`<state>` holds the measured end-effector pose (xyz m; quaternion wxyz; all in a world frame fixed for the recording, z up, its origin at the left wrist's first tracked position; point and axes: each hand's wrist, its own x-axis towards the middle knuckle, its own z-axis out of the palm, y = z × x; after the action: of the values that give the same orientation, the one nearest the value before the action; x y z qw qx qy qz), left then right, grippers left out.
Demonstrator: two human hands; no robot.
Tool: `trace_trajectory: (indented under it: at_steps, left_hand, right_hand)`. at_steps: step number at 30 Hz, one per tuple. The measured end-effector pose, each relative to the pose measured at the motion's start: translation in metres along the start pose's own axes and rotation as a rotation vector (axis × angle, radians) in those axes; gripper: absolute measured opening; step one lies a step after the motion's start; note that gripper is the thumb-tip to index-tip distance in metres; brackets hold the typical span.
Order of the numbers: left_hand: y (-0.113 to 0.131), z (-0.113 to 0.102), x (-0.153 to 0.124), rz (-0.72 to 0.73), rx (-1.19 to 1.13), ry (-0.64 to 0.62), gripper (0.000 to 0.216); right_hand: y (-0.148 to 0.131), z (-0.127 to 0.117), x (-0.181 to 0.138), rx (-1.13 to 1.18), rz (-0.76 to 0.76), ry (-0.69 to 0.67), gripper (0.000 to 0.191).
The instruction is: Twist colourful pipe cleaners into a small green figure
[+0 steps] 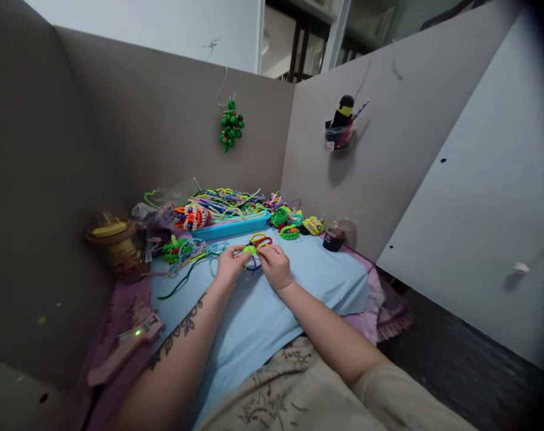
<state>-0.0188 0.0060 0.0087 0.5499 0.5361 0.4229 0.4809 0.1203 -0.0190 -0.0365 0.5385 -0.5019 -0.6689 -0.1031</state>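
Note:
A small bright-green cord piece (250, 249) is pinched between my two hands above the light-blue cloth (272, 305). My left hand (231, 263) grips its left side, fingers closed. On the other side my right hand (275, 264) has thumb and fingertips pressed together at its edge. Yellow, red and blue loops (261, 240) show just behind and below the fingers; whether they belong to the green piece I cannot tell. Loose pale-blue and dark-green cords (195, 269) lie left of my left hand, beside a green knotted figure (175, 248).
A blue tray (233, 227) heaped with coloured cords stands behind my hands. Several knotted pieces (289, 232) lie to its right, near a dark jar (333, 239). At left are a lidded cup (116, 242) and a pink glue gun (128, 347) with a green light. Grey panels (177, 120) enclose the table.

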Motion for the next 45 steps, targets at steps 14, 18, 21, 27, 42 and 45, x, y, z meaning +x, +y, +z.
trace_trajectory:
  at_steps: [14,18,21,27,42,45]
  left_hand:
    - [-0.006,-0.001,0.002,-0.012,-0.061,-0.122,0.046]
    - [-0.008,0.000,0.002,0.012,-0.029,-0.148,0.046]
    - [-0.010,0.001,0.005,0.082,-0.010,-0.165,0.045]
    - [-0.010,-0.001,0.006,0.336,0.219,-0.122,0.032]
    - [-0.011,-0.006,0.009,0.319,0.127,-0.268,0.029]
    - [-0.010,-0.005,0.008,0.286,0.099,-0.260,0.031]
  right_hand:
    - [-0.002,0.000,0.001,-0.090,0.031,0.053,0.016]
    - [0.000,0.001,0.001,-0.084,0.040,0.049,0.017]
    - [0.001,0.002,0.002,-0.053,0.068,0.046,0.016]
    - [0.004,0.004,0.003,0.122,0.107,-0.016,0.013]
    - [0.002,0.002,0.004,0.265,0.104,-0.039,0.013]
    - [0.003,0.002,0.003,0.291,0.113,-0.047,0.013]
